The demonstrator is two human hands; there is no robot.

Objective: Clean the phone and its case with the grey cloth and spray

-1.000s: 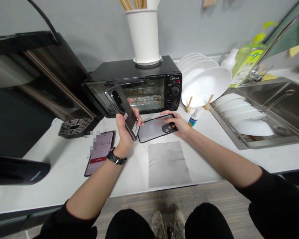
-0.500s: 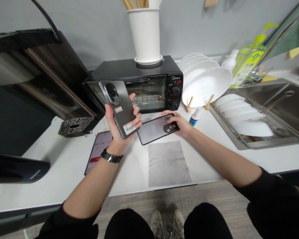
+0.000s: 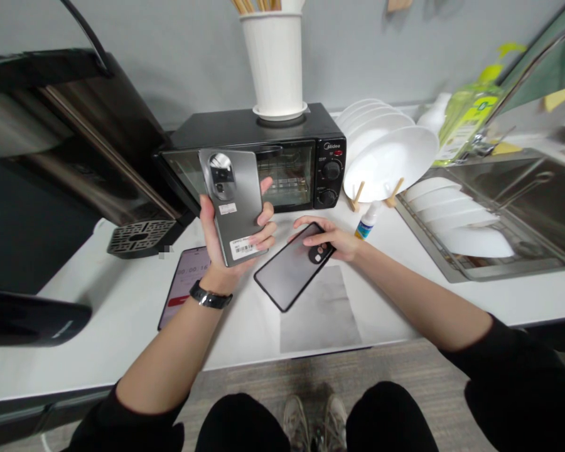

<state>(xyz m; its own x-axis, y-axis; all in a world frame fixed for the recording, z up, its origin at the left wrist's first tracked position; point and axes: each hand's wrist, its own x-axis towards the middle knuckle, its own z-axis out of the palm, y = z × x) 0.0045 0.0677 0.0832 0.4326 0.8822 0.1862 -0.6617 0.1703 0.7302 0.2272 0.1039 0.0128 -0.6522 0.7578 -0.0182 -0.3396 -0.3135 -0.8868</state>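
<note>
A grey phone is upright in my left hand, its back with camera lenses and labels facing me. My fingers wrap round both its long sides. To the right, my right hand grips the camera end of a translucent phone case with a black rim. The case slants down to the left, its lower part over the edge of a grey cloth on the white counter. Another phone with a timer on its screen lies partly behind my left wrist.
A black toaster oven bears a white cup. White plates stand in wooden holders by a small spray bottle. At the right is a sink with dishes; a coffee machine stands at the left.
The case has swung round, its free end now lower and nearer me, over the cloth. The grey phone has turned more upright and shifted slightly right in my left hand.
</note>
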